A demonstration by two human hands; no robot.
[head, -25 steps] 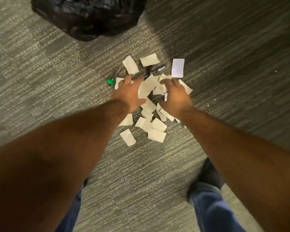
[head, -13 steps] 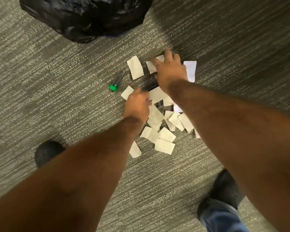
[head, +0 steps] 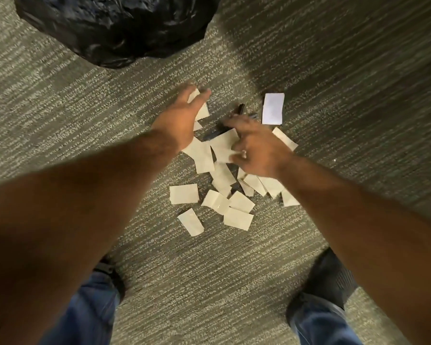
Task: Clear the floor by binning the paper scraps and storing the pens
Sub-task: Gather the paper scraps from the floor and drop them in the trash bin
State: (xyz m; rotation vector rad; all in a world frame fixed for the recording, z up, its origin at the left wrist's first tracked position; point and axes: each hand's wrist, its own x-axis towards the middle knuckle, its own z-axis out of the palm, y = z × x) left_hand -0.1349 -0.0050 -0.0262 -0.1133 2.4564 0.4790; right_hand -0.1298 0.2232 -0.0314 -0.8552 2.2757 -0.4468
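Several cream paper scraps (head: pixel 237 203) lie scattered on the grey carpet, with a whiter slip (head: pixel 273 108) at the far right. Dark pens (head: pixel 240 109) poke out from under the pile's far edge. My left hand (head: pixel 182 118) reaches over the far left scraps with its fingers spread, and a scrap (head: pixel 201 112) shows beside its thumb. My right hand (head: pixel 259 145) is blurred, its fingers curled and its thumb pinching a scrap (head: pixel 222 143) in the middle of the pile. No green-capped pen shows; my left hand covers that area.
A black bin bag (head: pixel 115 26) sits on the carpet beyond the pile, at the top left. My two dark shoes (head: pixel 329 277) (head: pixel 110 270) and jeans legs stand on the near side of the scraps.
My left hand has moved forward and left, over where the green-capped pen lay. My right hand has pulled back from the far scraps to the pile's middle.
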